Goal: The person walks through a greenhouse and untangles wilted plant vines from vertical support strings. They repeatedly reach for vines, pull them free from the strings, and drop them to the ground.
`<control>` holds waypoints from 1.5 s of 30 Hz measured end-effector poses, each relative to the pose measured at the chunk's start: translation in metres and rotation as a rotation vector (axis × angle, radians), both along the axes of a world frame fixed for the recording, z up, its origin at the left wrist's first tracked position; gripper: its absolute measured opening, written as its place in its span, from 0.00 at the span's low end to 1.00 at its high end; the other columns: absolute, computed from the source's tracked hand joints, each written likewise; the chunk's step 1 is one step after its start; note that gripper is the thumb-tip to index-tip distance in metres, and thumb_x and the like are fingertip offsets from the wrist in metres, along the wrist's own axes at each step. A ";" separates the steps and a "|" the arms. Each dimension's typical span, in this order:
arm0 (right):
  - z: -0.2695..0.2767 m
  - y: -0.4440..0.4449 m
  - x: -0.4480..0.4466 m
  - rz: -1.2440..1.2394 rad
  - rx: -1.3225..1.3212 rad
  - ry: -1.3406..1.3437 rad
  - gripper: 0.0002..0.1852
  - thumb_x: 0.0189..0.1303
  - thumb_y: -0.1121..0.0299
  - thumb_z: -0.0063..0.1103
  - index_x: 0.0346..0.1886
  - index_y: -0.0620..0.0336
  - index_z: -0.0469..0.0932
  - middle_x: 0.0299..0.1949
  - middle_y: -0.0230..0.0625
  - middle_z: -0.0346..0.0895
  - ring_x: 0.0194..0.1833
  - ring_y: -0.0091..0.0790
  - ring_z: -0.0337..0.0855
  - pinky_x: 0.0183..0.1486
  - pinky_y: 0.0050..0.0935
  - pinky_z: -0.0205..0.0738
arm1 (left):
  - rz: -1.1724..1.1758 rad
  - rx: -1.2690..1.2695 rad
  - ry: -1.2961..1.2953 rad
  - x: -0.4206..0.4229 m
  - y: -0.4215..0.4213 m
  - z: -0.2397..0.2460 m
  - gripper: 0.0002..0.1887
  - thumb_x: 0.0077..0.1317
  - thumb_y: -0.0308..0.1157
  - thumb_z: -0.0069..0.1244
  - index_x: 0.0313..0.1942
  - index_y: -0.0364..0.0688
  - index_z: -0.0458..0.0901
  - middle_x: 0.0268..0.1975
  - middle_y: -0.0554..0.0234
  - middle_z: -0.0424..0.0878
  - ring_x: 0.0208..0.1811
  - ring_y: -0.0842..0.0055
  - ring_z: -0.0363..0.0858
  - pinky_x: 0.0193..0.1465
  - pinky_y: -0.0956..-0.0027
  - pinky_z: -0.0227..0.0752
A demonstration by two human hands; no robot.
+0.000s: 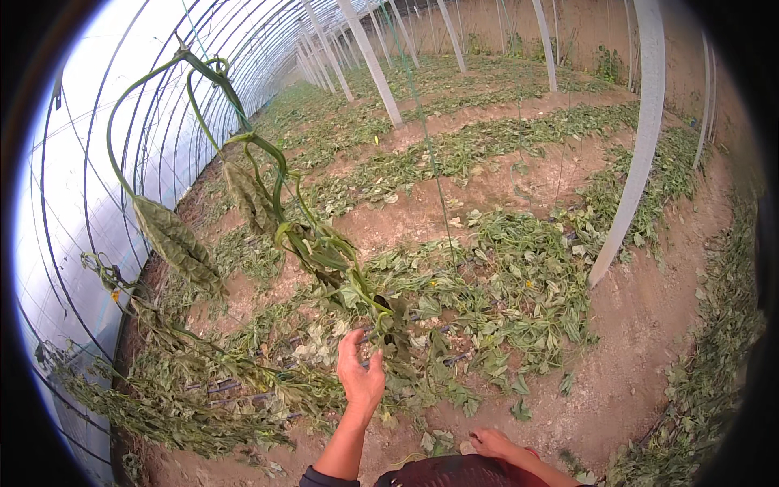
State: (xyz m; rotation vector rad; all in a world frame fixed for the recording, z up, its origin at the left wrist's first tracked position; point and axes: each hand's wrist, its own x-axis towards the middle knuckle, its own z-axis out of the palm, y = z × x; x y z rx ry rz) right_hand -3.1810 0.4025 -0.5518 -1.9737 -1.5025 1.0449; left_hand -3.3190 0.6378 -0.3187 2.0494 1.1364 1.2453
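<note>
My left hand point(360, 374) reaches forward at the lower middle, thumb and fingers apart. It is nearest to the lower part of a wilting climbing vine point(268, 152), and I cannot tell whether it touches the stem. The vine's thick green stem leans up to the left, with shrivelled leaves point(176, 243) hanging from it. Low in front of my body is my right hand point(493, 443), its fingers curled in and nothing seen in them. A pale, roundish thing point(467, 447) shows beside those fingers; whether they touch is unclear.
Cut, wilted vines point(517, 274) lie in rows over bare soil point(389, 219). A concrete post point(633, 158) stands at the right. Green twine point(429, 140) hangs down ahead. Plastic film on curved ribs point(91, 182) closes the left side; an earthen wall point(499, 30) is behind.
</note>
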 end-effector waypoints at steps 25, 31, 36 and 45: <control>0.036 0.055 0.018 -0.044 0.302 0.161 0.14 0.57 0.67 0.46 0.45 0.64 0.69 0.41 0.53 0.72 0.43 0.55 0.73 0.45 0.44 0.68 | -0.148 -0.390 -0.098 -0.023 0.009 -0.015 0.12 0.50 0.16 0.39 0.35 0.35 0.76 0.31 0.67 0.76 0.32 0.82 0.70 0.35 0.77 0.64; 0.045 0.095 0.002 -0.094 0.355 0.286 0.21 0.57 0.68 0.47 0.54 0.64 0.65 0.54 0.51 0.65 0.55 0.51 0.66 0.56 0.38 0.62 | -0.149 -0.543 -0.273 -0.059 -0.009 -0.012 0.08 0.59 0.21 0.39 0.34 0.34 0.76 0.33 0.67 0.78 0.34 0.81 0.72 0.37 0.76 0.66; 0.055 0.115 -0.020 -0.080 0.394 0.357 0.25 0.57 0.66 0.47 0.59 0.61 0.59 0.58 0.50 0.61 0.58 0.50 0.62 0.59 0.38 0.58 | -0.294 -0.563 -0.172 -0.072 -0.012 -0.009 0.12 0.66 0.34 0.41 0.46 0.39 0.71 0.41 0.63 0.77 0.39 0.78 0.73 0.43 0.73 0.68; 0.114 0.124 -0.022 -0.198 0.630 0.505 0.07 0.56 0.70 0.53 0.33 0.64 0.76 0.21 0.42 0.73 0.23 0.34 0.74 0.29 0.31 0.67 | -0.130 -0.546 -0.324 -0.070 -0.019 -0.009 0.17 0.55 0.14 0.38 0.43 0.37 0.75 0.36 0.70 0.77 0.32 0.86 0.69 0.32 0.81 0.62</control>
